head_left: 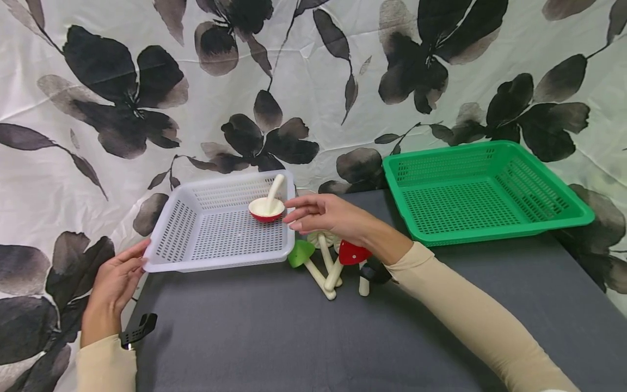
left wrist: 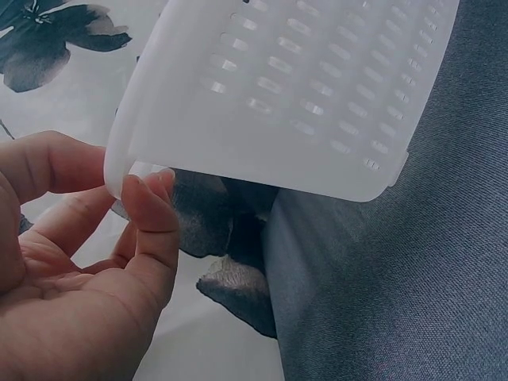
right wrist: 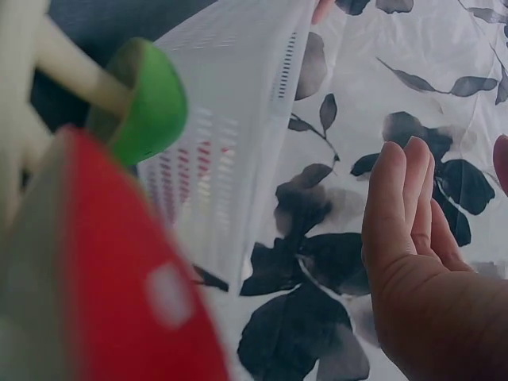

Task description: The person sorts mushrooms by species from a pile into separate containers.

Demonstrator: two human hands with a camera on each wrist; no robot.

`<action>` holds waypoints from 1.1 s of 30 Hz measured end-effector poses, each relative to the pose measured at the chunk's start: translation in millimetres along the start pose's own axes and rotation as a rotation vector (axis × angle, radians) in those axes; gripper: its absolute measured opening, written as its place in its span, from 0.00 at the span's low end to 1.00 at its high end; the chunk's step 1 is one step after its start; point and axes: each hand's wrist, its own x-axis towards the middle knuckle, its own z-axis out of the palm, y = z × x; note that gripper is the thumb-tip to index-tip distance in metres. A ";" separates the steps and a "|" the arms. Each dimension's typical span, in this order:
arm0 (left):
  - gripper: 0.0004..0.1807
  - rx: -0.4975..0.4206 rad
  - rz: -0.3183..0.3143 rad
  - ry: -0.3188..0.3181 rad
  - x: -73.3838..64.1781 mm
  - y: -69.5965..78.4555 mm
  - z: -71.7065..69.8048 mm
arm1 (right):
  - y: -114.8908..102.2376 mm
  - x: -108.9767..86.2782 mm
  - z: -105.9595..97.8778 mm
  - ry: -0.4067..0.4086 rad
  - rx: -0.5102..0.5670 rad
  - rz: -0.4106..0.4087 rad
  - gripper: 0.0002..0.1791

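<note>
My left hand (head_left: 115, 280) pinches the rim of a white perforated basket (head_left: 168, 234) at its front left corner, thumb and fingers on either side of the edge in the left wrist view. Inside, toward the right wall, a red-capped toy mushroom (head_left: 266, 209) lies cap down with its stem pointing up. Beside that wall hovers my right hand (head_left: 325, 212), its fingers extended and nothing in its grasp. Below it, on the grey-covered table, are a green toy mushroom (head_left: 301, 253), a red white-dotted one (head_left: 354, 253), a pale one (head_left: 323, 247) and a black one (head_left: 374, 270), partly hidden by the right arm.
A green perforated basket (head_left: 495, 237) stands at the back right of the table (head_left: 294, 337). White cloth with dark flowers (head_left: 343, 81) hangs behind and continues down the left side.
</note>
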 end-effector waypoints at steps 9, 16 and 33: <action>0.24 -0.011 -0.018 0.012 0.0 1.8 2.4 | 13.1 -25.8 -13.7 0.052 -0.029 0.015 0.31; 0.24 -0.020 -0.010 -0.003 -0.9 1.6 2.4 | 16.2 -49.7 -19.4 0.070 -0.037 0.004 0.30; 0.24 0.010 -0.014 -0.003 -2.2 2.1 2.3 | 26.4 -105.5 -32.1 0.134 -0.010 0.039 0.31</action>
